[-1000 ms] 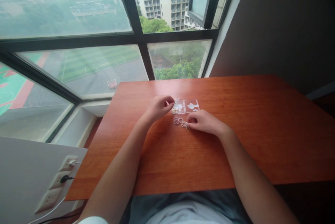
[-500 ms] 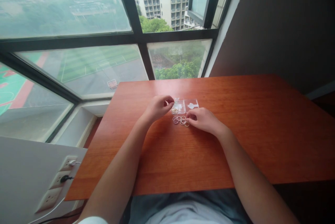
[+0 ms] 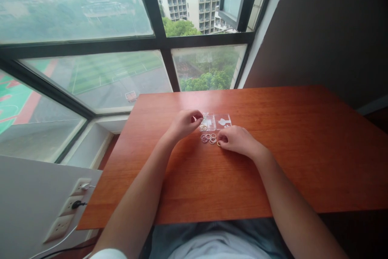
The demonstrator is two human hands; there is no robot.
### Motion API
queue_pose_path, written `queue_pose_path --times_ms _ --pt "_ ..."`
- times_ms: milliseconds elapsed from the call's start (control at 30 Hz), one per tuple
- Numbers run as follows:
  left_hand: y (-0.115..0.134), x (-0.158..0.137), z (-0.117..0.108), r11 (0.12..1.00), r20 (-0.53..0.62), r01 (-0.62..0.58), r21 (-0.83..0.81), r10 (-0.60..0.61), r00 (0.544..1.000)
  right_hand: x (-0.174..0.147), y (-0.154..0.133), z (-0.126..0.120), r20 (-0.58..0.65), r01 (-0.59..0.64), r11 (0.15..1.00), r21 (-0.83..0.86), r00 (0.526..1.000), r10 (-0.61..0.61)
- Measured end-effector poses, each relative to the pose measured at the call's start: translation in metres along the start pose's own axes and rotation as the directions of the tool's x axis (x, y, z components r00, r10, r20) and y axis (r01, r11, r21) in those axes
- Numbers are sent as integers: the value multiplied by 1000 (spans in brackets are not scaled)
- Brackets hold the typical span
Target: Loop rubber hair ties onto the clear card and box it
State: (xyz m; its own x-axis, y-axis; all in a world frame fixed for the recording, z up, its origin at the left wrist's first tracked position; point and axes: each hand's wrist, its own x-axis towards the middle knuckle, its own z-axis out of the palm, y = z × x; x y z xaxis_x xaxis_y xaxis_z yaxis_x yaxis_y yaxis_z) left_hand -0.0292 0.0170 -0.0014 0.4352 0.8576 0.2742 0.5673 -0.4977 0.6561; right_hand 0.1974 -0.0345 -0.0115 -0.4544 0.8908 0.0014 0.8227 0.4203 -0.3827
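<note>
A small clear plastic box [image 3: 209,128] lies on the table with its lid [image 3: 223,122] folded open to the right. Several pale rings sit in the box's near left part. My left hand [image 3: 187,123] is at the box's left edge, its thumb and fingertips closed on that edge. In front of the box lies a group of small rings [image 3: 212,140], pale and pinkish, some overlapping. Just right of them, my right hand [image 3: 236,138] pinches a yellowish ring [image 3: 218,144] at or just above the tabletop. Its curled fingers hide part of that ring.
The reddish-brown wooden table [image 3: 291,150] reaches far to the right. Behind it stand large windows with dark frames [image 3: 127,45]. Wall sockets [image 3: 70,205] with plugs and cables are at the lower left, beside the table's left edge.
My right hand has closed its fingertips on the ring at the group's right end. My left hand stays at the box edge. The view has shifted slightly.
</note>
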Motion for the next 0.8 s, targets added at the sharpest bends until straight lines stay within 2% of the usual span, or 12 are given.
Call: queue_pose_path --times_ms 100,200,300,400,567,800 --pt "1 0 0 1000 3 -1 -8 1 1000 2 2 1 -46 11 999 52 999 -9" --pt "2 0 0 1000 4 0 -14 0 1000 4 2 -1 -156 28 989 146 988 -5" --pt "4 1 0 1000 17 5 -18 -5 1000 4 -1 -4 -299 66 975 210 954 0" --pt "6 1 2 999 41 21 -26 -20 999 4 -4 -5 -379 86 973 213 925 1" --pt "15 2 3 992 83 53 -116 -44 996 5 -5 -3 -398 71 980 187 917 10" --pt "31 0 5 938 252 118 -325 -34 967 6 -6 -2 -395 62 983 171 919 11"
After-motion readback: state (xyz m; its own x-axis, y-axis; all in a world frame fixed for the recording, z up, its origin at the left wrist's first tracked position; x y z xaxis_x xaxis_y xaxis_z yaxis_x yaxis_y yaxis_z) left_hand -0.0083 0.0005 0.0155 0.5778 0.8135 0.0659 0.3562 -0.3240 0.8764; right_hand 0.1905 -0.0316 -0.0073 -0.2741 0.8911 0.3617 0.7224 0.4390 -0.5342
